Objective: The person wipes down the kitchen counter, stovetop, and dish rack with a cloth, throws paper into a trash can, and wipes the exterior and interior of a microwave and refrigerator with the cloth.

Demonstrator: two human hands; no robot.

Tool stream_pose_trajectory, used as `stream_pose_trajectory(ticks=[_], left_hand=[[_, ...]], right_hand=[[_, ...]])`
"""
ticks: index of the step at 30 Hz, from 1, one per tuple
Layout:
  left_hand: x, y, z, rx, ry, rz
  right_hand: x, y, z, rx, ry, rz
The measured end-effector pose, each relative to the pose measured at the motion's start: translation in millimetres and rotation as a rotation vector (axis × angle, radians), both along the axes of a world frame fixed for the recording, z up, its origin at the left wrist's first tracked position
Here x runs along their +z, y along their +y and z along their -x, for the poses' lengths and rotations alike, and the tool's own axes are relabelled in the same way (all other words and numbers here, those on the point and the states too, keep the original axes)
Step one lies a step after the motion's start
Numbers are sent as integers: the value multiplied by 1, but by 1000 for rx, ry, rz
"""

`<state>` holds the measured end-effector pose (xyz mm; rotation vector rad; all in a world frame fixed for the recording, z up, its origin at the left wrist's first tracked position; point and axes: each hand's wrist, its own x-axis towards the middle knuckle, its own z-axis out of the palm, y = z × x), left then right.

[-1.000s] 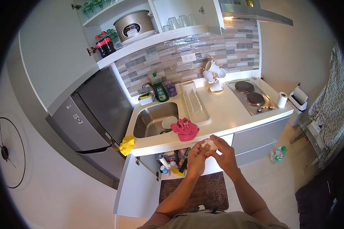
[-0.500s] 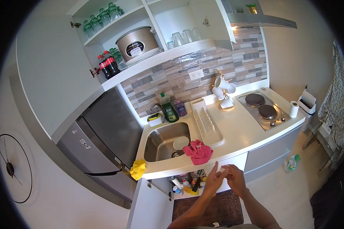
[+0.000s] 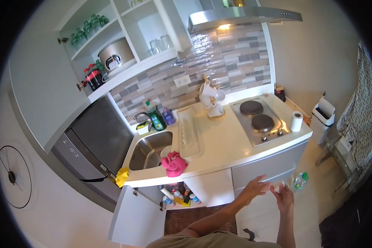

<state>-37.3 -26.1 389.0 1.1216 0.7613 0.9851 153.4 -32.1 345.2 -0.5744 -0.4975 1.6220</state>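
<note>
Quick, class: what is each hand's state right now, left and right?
Left hand: open, fingers extended, nothing visibly held.
Right hand: fingers bent; whether its grip holds anything cannot be told.

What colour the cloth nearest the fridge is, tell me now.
Yellow: the cloth shows best in the head view.

A small whitish thing (image 3: 278, 187), its shape blurred, shows between the 2 hands (image 3: 284, 200).

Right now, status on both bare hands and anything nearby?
Left hand open. Right hand curled at small, blurred whitish item, grip unclear. Clear green-capped plastic bottle on floor beyond, likely not blocking.
</note>
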Motion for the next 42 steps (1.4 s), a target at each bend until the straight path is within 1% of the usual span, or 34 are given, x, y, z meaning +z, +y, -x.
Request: stream_pose_trajectory(ticks=[2,3,5,6,7,8,9,10,11,12,13,14,15,16,17,18,19,22,23,27,29,30,32,33,35,37,39,40,42], left_hand=[[0,16,-40,-126,-11,46],[8,27,-58,-125,7,20],[23,41,-94,-137,91,121],[24,57,-105,-141,104,114],[15,74,-114,-99,118,58],[0,86,-126,-68,123,21],[-19,104,-133,-51,97,-119],[-9,116,-139,-15,133,-203],[-12,136,-143,-24,184,-341],[-13,150,-156,91,219,-556],[-18,168,-166,138,382,-498],[-1,172,-182,148,274,-308],[-25,198,-192,180,214,-261],[-23,216,-204,171,204,-238],[-23,233,-217,193,226,-259],[-25,251,-232,219,182,-270],[-31,269,-244,218,194,-300],[-38,330,-285,194,226,-374],[-42,345,-299,196,246,-416],[-42,386,-353,50,182,-325],[-41,400,-374,-27,245,-279],[-42,409,-383,-37,244,-274],[-47,424,-397,-69,346,-194],[-48,431,-404,-79,365,-200],[-51,448,-417,-67,353,-153],[-59,463,-430,-50,343,-101],[-68,483,-448,56,352,-18],[-74,495,-458,64,350,-12],[-86,518,-481,164,402,110]], right_hand=[[4,8,-47,-59,47,-4],[-10,20,-73,-59,72,1],[-11,37,-108,-86,91,-12],[-13,47,-123,-88,90,0],[-12,57,-132,-99,94,5],[-14,67,-141,-111,172,-32],[-19,73,-153,-142,240,-52],[-19,84,-162,-119,268,-127],[-20,97,-172,-167,216,-37],[-15,104,-181,-168,243,-140],[-42,122,-201,-162,303,-111],[-51,131,-215,-196,315,-166],[-52,141,-231,-236,311,-100],[-52,152,-249,-265,311,-43],[-47,163,-266,-313,295,-18],[-41,177,-282,-357,238,55],[-38,188,-296,-394,190,130],[-49,238,-343,-503,198,147],[-53,253,-360,-518,180,200],[-66,323,-418,-596,122,266],[-59,354,-436,-609,220,187],[-55,371,-447,-619,219,193],[-53,406,-469,-607,228,207],[-56,423,-481,-611,224,214],[-70,454,-507,-526,169,229],[-102,493,-532,-542,188,268],[-126,535,-561,-551,247,315],[-137,556,-575,-543,243,320],[-160,598,-602,-526,258,377]])
